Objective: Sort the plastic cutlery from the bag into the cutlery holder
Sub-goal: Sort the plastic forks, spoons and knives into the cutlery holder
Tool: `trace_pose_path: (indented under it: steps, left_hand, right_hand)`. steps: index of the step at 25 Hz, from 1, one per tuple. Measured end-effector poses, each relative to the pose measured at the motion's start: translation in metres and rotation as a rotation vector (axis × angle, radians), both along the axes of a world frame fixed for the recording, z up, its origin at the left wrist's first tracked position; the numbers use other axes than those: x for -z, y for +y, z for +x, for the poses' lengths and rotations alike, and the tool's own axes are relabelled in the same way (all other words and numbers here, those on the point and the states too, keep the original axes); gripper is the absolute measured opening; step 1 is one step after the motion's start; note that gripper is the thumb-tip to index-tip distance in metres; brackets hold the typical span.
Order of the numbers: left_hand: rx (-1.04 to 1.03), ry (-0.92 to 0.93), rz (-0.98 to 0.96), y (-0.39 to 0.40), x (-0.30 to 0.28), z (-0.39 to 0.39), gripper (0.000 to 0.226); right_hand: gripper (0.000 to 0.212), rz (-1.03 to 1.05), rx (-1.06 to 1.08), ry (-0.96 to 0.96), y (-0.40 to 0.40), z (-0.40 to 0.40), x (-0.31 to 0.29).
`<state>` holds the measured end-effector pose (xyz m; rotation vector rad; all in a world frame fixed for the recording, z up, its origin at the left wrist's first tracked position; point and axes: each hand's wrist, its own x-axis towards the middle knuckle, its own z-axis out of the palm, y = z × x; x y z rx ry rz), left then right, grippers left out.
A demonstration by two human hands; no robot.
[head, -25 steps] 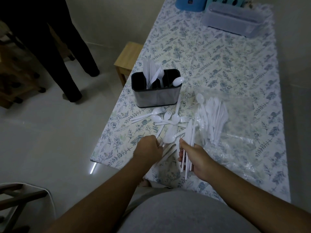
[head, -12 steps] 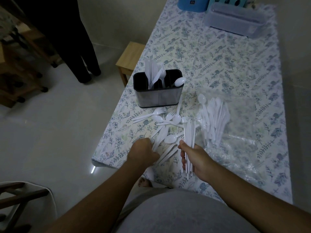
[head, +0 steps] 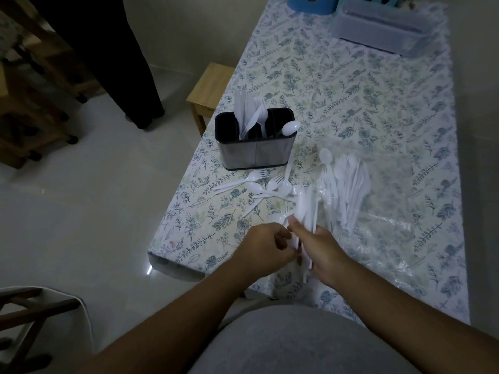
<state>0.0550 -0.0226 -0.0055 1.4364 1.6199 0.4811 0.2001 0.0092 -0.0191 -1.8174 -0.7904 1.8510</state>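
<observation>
Nearest, the right hand [head: 321, 255] grips a bundle of white cutlery [head: 305, 211] by the handles, fingers curled round it, the free ends fanning away from the person. Touching it from the left, the left hand [head: 266, 248] has its fingers [head: 282, 237] curled against the bundle's lower handles; whether they pinch a piece cannot be told. Both hands hover over the near edge of the surface [head: 351, 90], which is covered by a cloth printed with leaves. Just beyond the hands, loose forks and spoons [head: 259, 184] lie scattered in a crossed heap. To their right, a second batch of cutlery [head: 345, 184] lies on and partly inside the clear plastic bag [head: 391, 211], which is spread flat. Behind the scattered pieces stands the cutlery holder [head: 255, 152], dark and upright, divided into compartments: knives and forks stand in the left and middle ones, and a spoon [head: 290, 128] leans over the right rim. Farthest, a clear lidded container [head: 383, 25] and a blue object [head: 310, 4] sit at the far end. Off the surface to the left stands a wooden stool [head: 210, 90].
</observation>
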Motion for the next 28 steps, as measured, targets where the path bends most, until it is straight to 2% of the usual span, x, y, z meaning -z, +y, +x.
trace_pose_path:
  steps: [3,6,8,12,14,18,21,28]
  left_hand:
    - [0.027,0.207,0.088,-0.001,0.018,-0.001,0.023]
    - [0.014,0.353,0.077,-0.004,0.033,-0.009,0.031]
    - [0.010,0.378,0.027,-0.002,0.033,-0.014,0.027]
    - [-0.061,0.357,-0.044,0.003,0.026,-0.025,0.012]
    - [-0.091,0.336,-0.059,0.001,0.024,-0.031,0.016]
    - [-0.131,0.254,-0.063,-0.001,0.025,-0.032,0.016]
    - [-0.110,0.198,-0.068,-0.001,0.025,-0.027,0.022]
    - [0.023,0.220,0.066,0.007,0.032,-0.027,0.022]
  right_hand:
    - [0.043,0.001,0.137,-0.100,0.006,0.017,0.004]
    - [0.034,-0.020,0.257,0.005,0.003,0.025,0.004]
    - [0.028,-0.031,0.210,0.018,-0.002,0.026,0.007]
    - [0.020,-0.009,0.092,-0.016,-0.004,0.026,0.007]
    - [0.018,-0.013,0.086,-0.003,-0.002,0.024,0.004]
    - [0.034,-0.069,0.103,0.007,0.000,0.019,0.003]
    - [0.040,-0.051,0.040,-0.019,0.002,0.016,0.002]
    - [0.020,0.026,-0.029,-0.041,-0.001,0.020,0.003]
